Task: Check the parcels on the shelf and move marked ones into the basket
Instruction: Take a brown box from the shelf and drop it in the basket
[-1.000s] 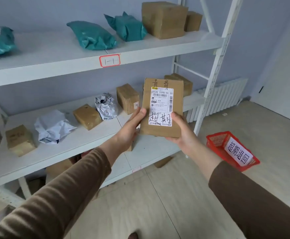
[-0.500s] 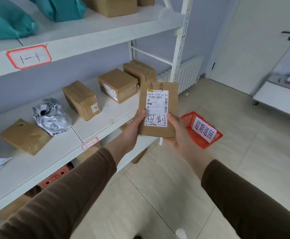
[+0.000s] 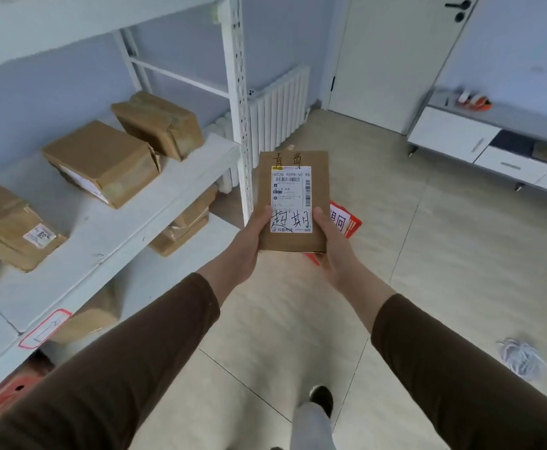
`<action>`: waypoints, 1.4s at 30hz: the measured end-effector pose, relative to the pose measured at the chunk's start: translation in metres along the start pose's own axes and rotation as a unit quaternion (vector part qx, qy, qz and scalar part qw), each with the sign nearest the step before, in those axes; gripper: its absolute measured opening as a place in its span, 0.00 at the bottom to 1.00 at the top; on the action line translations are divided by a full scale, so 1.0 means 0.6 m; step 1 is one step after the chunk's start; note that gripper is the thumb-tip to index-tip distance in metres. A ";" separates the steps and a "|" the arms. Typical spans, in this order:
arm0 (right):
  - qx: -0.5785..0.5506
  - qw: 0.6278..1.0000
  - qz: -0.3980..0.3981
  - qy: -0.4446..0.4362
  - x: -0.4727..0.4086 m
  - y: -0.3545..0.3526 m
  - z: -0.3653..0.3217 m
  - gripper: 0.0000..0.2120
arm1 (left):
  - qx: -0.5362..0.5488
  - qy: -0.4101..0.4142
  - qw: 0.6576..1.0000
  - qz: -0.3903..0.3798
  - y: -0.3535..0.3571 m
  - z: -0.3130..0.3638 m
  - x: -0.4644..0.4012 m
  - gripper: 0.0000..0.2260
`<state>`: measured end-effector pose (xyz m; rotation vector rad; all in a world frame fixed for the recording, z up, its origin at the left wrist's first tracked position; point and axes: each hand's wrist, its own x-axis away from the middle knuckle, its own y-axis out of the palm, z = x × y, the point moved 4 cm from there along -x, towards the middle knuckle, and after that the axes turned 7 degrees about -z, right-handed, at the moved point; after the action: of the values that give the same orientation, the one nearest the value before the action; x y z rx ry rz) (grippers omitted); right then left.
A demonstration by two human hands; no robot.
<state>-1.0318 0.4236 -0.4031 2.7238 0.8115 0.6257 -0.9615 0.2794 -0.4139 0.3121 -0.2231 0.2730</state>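
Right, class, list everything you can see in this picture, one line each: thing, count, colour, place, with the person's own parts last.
Held parcel: one, brown with white label and handwriting, in both hands.
Basket: one, red, on the floor, mostly hidden behind the held parcel.
Shelf parcels: three, brown, on the middle shelf.
Lower parcels: a few, brown, on the shelf below; count unclear.
Radiator: one, white, against the wall.
Door: one, white, shut.
Cabinet: one, white, low, at right.
Left hand: holds the parcel's left edge.
Right hand: holds its right edge.
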 end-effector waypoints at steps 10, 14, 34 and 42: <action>0.029 0.997 0.012 0.067 -0.182 -0.235 -0.060 0.19 | 0.011 -0.030 0.999 -0.005 0.138 -0.067 -0.238 0.21; 0.036 0.995 0.017 0.089 -0.247 -0.280 -0.067 0.18 | 0.020 -0.047 0.999 0.006 0.151 -0.092 -0.314 0.24; 0.151 0.968 0.022 0.198 -0.726 -0.460 -0.120 0.16 | 0.076 -0.148 0.983 0.083 0.138 -0.152 -0.793 0.15; 0.214 0.936 -0.025 0.278 -0.939 -0.570 -0.039 0.18 | 0.108 -0.170 0.966 0.164 0.133 -0.270 -0.951 0.23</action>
<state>-1.6274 0.3885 -0.6840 2.9134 1.2651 1.3930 -1.4928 0.2753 -0.6892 0.5393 -0.5899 0.5732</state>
